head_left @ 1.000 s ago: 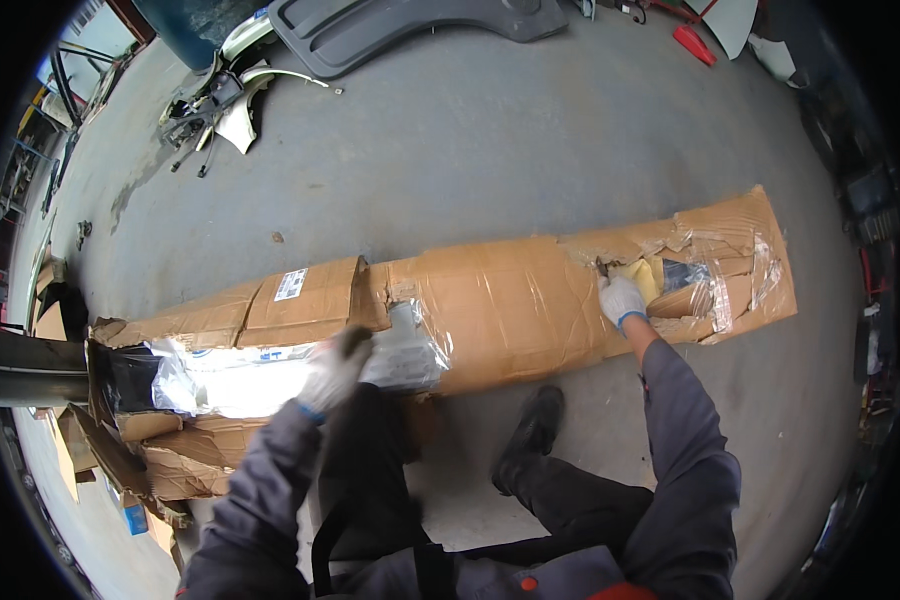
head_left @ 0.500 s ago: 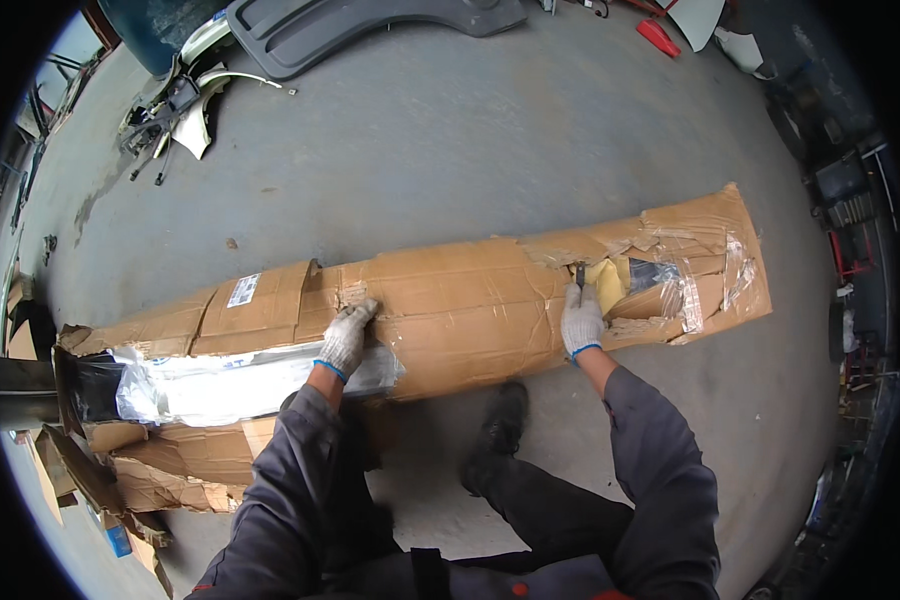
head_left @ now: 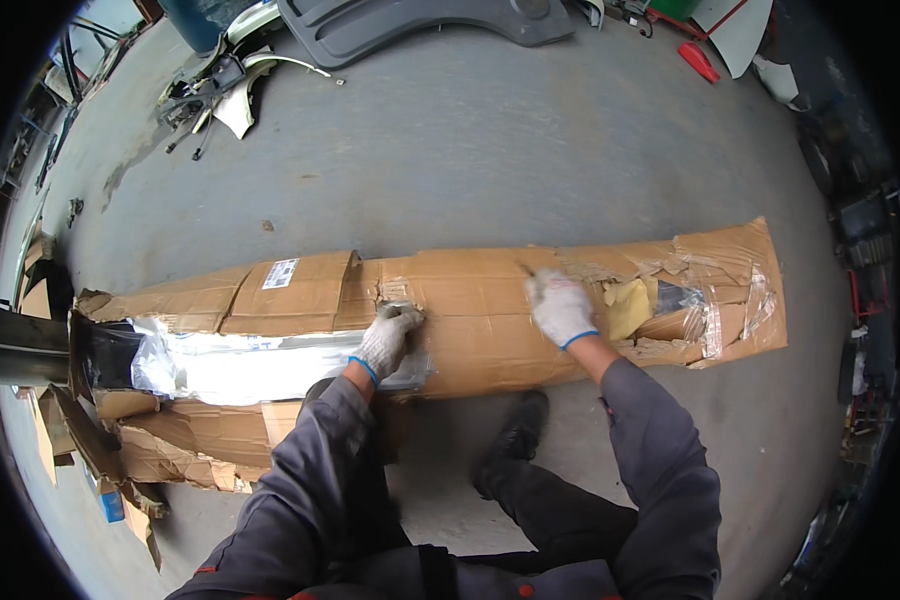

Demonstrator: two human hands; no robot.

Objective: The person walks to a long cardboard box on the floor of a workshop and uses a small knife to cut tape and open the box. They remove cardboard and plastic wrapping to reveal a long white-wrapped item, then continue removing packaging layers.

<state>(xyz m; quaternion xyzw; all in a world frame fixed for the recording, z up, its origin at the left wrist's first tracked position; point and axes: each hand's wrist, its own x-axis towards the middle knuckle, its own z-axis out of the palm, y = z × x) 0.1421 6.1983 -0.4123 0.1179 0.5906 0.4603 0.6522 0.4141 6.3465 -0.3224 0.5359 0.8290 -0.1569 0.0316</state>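
Note:
A long brown cardboard box lies across the floor in front of me, torn along its left half. My left hand, in a white knit glove, is closed on the torn cardboard edge near the middle. Under that hand and to its left, silvery plastic wrapping shows through the opening. My right hand, gloved too, is over the box's right half and smeared by motion. A small dark knife-like tool sticks out from its fingers, too blurred to make out fully. Beside it, yellow padding shows through a ragged hole.
A torn cardboard flap hangs at the near left. Loose car parts with wires and a grey panel lie at the far side. A red piece is at the far right. My shoe stands close to the box.
My right hand has moved left along the box, away from the hole with the yellow padding. My left hand stays at the torn edge. The whole view has shifted slightly.

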